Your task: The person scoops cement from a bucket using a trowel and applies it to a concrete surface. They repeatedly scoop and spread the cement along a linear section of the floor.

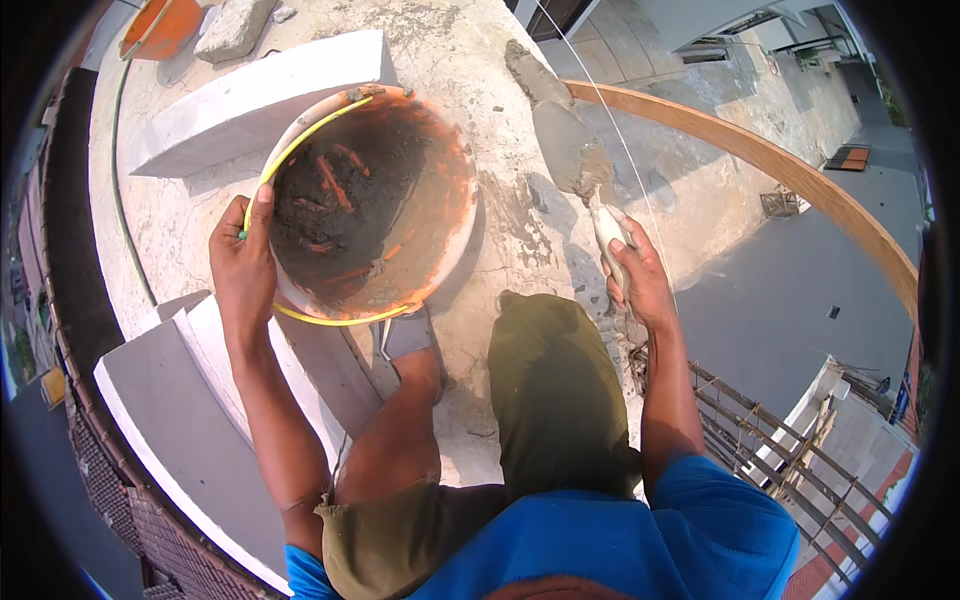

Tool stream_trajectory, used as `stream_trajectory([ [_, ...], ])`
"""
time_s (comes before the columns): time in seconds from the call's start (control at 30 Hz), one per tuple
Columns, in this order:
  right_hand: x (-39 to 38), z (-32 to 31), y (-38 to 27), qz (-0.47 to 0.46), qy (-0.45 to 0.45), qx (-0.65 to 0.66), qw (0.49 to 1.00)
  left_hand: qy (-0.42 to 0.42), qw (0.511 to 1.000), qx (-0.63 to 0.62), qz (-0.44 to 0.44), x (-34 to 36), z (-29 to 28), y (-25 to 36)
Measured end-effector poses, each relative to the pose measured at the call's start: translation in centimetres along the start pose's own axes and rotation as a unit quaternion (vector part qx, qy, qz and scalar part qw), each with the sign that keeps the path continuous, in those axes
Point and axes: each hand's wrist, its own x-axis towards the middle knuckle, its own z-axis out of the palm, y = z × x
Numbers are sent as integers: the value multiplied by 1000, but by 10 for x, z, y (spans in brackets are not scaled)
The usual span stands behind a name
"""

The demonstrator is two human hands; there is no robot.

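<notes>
My left hand (245, 250) grips the rim and yellow handle of a tilted bucket (455, 200), whose orange inside is smeared with wet grey mortar (350, 230). My right hand (637, 265) is closed on the pale handle of a trowel (565, 150) at the slab's right edge, its blade coated in grey mortar. A strip of mortar (530, 70) lies along that edge beyond the blade, and a taut white string (630, 160) runs just to the right of it.
I crouch on a cracked concrete slab (510, 230) beside a drop. White blocks (260, 100) lie left, near an orange bucket (160, 30), a concrete lump (235, 30) and a hose (120, 200). A wooden plank (750, 135) spans the right; bars (780, 450) and roof tiles (100, 460) flank me.
</notes>
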Motion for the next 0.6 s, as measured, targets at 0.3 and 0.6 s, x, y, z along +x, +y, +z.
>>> stream_trajectory([
  [0.3,86,161,-16,-291,-53,-647,702,-56,990,123,33,-21,60,36],
  [0.6,92,176,-40,-406,-122,-570,703,-74,987,139,26,10,23,20],
])
